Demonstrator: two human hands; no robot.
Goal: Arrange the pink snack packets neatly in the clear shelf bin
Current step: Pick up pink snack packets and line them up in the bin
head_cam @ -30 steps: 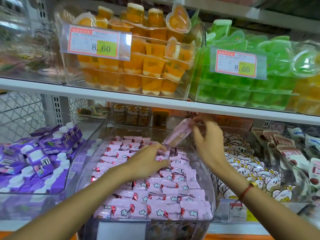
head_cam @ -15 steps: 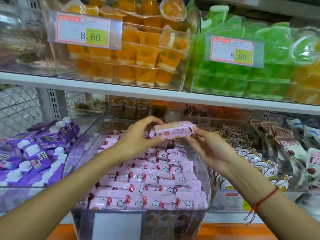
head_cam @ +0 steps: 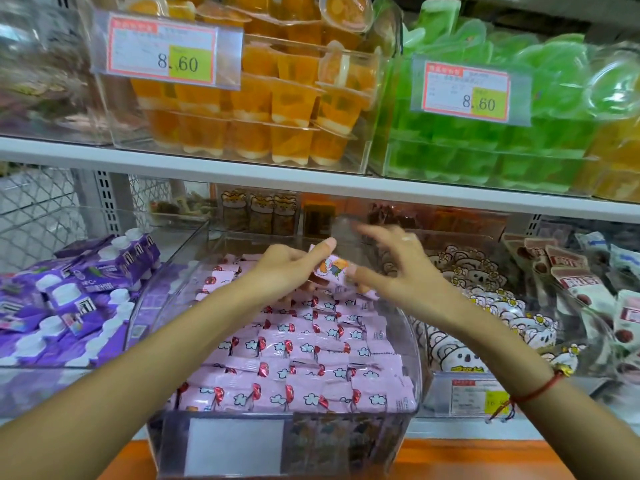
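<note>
Centrally, above the far end of the clear shelf bin (head_cam: 414,327), one pink packet (head_cam: 330,268) is pinched by the left hand (head_cam: 287,271), with the thumb laid over its top edge and the other fingers curled beneath it. A cartoon print is seen on the packet's upturned face. The right hand (head_cam: 398,271) is held just beside that packet with fingers spread and loosely extended; its lower fingertips are close to the packet's right end, but whether contact is made cannot be told, since that hand is blurred. Nothing is gripped by it. A red string bracelet (head_cam: 533,393) is worn on the right wrist.

Below both hands, the pink snack packets (head_cam: 294,348) are laid in overlapping rows that fill the bin from its front wall to the back. A blank white label (head_cam: 235,445) is fixed on the bin's front.

To the left, purple pouches with white caps (head_cam: 69,299) are kept in a neighbouring bin; to the right, white bear-printed packets (head_cam: 485,306) are held in another. On the shelf above, orange jelly cups (head_cam: 277,109) and green jelly cups (head_cam: 485,143) are stacked behind price tags (head_cam: 162,53) reading 8.60.
</note>
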